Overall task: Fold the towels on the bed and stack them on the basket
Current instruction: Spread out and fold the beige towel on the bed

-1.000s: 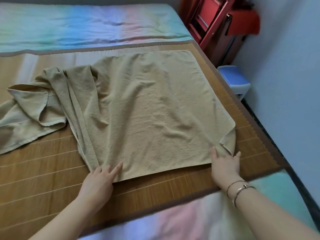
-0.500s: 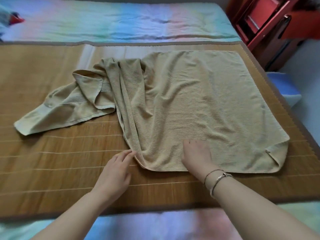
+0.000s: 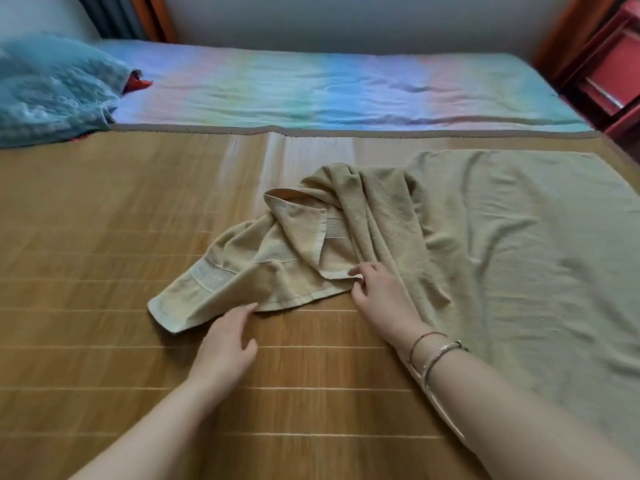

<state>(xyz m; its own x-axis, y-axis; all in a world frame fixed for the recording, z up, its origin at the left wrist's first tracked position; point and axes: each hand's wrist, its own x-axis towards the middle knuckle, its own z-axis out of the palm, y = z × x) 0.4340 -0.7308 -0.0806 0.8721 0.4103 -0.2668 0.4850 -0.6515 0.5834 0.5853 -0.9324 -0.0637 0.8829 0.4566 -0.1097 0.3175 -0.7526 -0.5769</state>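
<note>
The beige towel [image 3: 485,254] lies on the bamboo mat [image 3: 104,237] covering the bed [image 3: 311,84]: its right portion is spread flat beyond the right hand, running out of view at the right edge, while its left end is bunched and folded over, with bare mat open to the left of and nearer than both hands. The right hand [image 3: 384,296], wrist bearing bracelets [image 3: 433,351], reaches forward with thumb and forefinger pinching the hemmed edge of the bunched end. The left hand [image 3: 225,344] lies palm down with fingers relaxed, fingertips touching the near hem, gripping nothing; a blue pillow [image 3: 52,88] sits well beyond it to the left.
</note>
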